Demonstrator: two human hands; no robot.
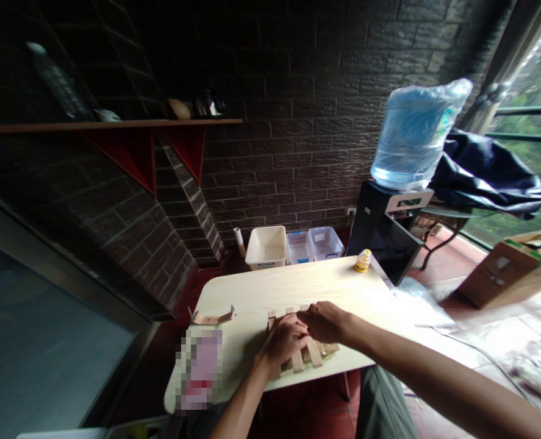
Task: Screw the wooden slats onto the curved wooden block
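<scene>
Several pale wooden slats [314,353] lie side by side near the table's front edge, seemingly over crosswise pieces. My left hand [285,336] rests on top of them with its fingers bent; whether it grips a slat is hidden. Close against its fingertips is my right hand [322,320], closed like a fist over the slats' far part. Whatever sits between its fingers is too small or covered to make out. A thin wooden piece with an upturned end [213,317] lies apart on the left of the table.
The light wooden table [261,286] also carries a small yellow-labelled bottle [362,261] at its far right corner and a pixelated pink item at left. Behind stand a cream bin [266,244], clear bins [326,241] and a water dispenser [375,222]. A cardboard box [508,268] is on the right.
</scene>
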